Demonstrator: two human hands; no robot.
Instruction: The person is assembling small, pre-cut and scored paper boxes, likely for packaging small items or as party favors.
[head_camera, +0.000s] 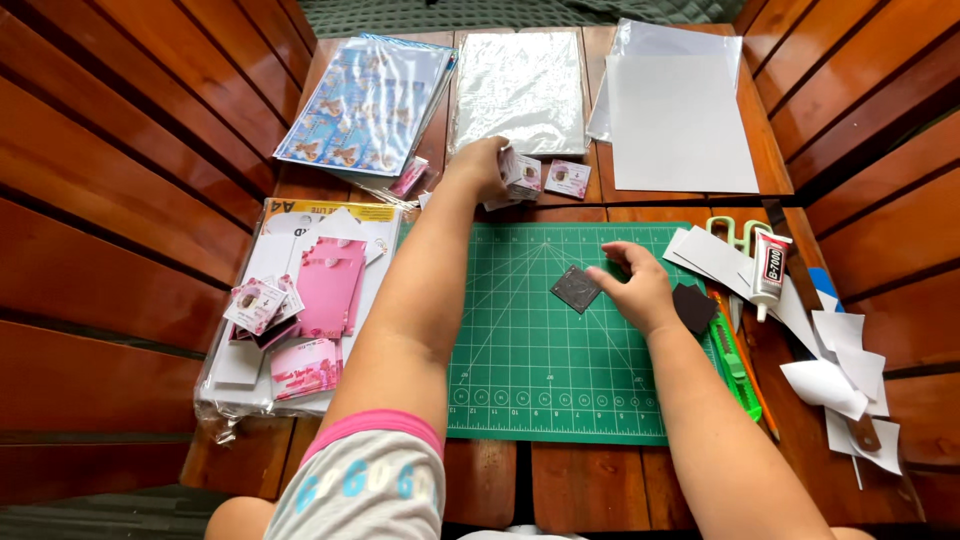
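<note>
My left hand (482, 166) reaches to the far edge of the green cutting mat (520, 360) and closes on a small stack of printed cards (521, 174). Another small card (567, 178) lies just to its right. My right hand (636, 284) rests on the mat, fingertips touching a small dark square piece (576, 289). A second dark square piece (694, 307) lies by my right wrist at the mat's right edge.
A glue tube (768, 270), green-handled scissors (735, 233), a green utility knife (737, 365) and white paper scraps (845, 375) lie to the right. White sheets (675, 120), a plastic-wrapped pack (520, 90) and patterned paper (365, 105) lie beyond. Pink cards (325, 290) sit left.
</note>
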